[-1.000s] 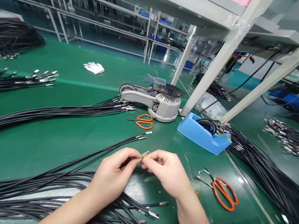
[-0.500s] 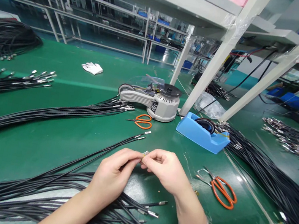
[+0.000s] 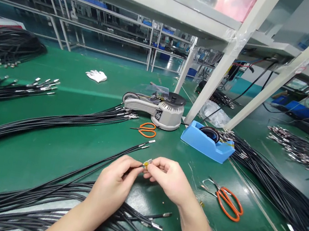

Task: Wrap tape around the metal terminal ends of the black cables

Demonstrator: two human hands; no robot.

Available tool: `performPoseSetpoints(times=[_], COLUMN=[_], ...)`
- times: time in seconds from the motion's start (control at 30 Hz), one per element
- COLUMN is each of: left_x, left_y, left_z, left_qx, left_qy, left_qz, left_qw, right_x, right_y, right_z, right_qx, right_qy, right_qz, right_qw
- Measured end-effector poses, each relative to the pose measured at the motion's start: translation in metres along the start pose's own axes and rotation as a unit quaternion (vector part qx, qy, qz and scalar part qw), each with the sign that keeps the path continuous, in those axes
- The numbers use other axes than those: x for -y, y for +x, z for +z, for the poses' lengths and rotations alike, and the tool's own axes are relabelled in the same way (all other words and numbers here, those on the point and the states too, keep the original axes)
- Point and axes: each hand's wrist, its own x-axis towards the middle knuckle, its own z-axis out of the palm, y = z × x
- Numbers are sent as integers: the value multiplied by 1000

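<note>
My left hand [image 3: 116, 176] is closed in a pinch on a black cable, just behind its metal connector [image 3: 150, 161]. A small piece of amber-yellow tape [image 3: 146, 164] sits at the connector's base. The thumb and fingertips of my right hand [image 3: 170, 178] are pinched on this tape, close against the left fingertips. Most of the held cable is hidden by my left hand. Beneath my forearms lies a loose bundle of black cables [image 3: 69, 192] with metal ends. A few separate cables [image 3: 124, 153] end just beyond my hands.
Orange-handled scissors [image 3: 230, 202] lie right of my right hand, a smaller pair [image 3: 147, 129] ahead. Behind stand a grey tape dispenser machine [image 3: 169, 116] and a blue tape holder [image 3: 208, 143]. More cable bundles [image 3: 274, 184] run right. A white glove [image 3: 96, 76] lies farther back.
My right fingers have shifted slightly, so the yellow tape and connector show more clearly between my hands. The view has tilted up a little.
</note>
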Motion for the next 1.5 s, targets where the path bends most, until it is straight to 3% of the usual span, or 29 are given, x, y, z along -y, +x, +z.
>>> performPoseSetpoints(times=[0.33,0.57,0.8,1.13,1.37,1.5], left_x=[1,-1,-3,-9,-12,-11], left_y=[-5,-5,-5,-1,0,2], left_z=[-2,-1,-3,-6,-5,-5], left_qx=[-72,-67,-67,-32,-1,19], left_qy=[28,33,10,-81,-202,-254], left_qz=[-3,-2,-28,-169,-288,-314], left_qw=[997,997,997,982,936,915], right_x=[1,3,-4,-8,-6,-6], right_y=[-4,-6,-4,-5,-3,-2], right_z=[1,16,21,22,25,25], right_qx=[24,-61,-79,-90,-101,-102], right_qy=[160,76,11,-55,-34,-24], right_qz=[45,-29,-53,-115,-96,-85], right_qw=[986,995,995,988,990,991])
